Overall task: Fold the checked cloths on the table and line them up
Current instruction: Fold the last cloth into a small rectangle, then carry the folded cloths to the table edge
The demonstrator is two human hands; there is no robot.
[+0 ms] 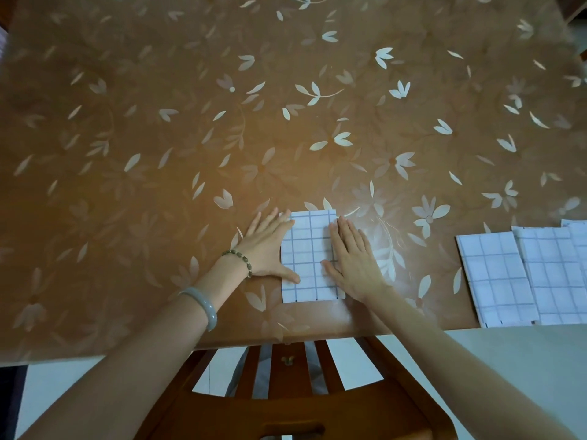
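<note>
Checked cloth (309, 249), white w/ thin blue-grey lines, lies folded into a small upright rectangle on the tabletop (190, 122), close to its near edge, directly btwn the two grips. Left grip (268, 246) is released: palm down, fingers straight, fingertips over the cloth's far-left corner & thumb spread across its lower-left part. Right grip (352, 258) is released too: palm down, straight fingers laid along the cloth's right edge, thumb tip on the checks. Both press flat on the cloth; neither curls round it.

Just behind the left grip, on the wrist, sits a bead bracelet (238, 258); further back on the forearm, a pale bangle (203, 304).

Well to the right of the right grip, apart from it, more folded checked cloths lie in a row by the same near edge: a first folded cloth (495, 277), a second folded cloth (552, 271) touching its right side (can't tell which is on top), & a third folded cloth (576, 230) cut off by the frame edge.

Tabletop is brown w/ a pale leaf & flower pattern. Nearer than both grips, under the forearms, a wooden chair (286, 392) stands against the tabletop's edge, pale floor (508, 360) either side
</note>
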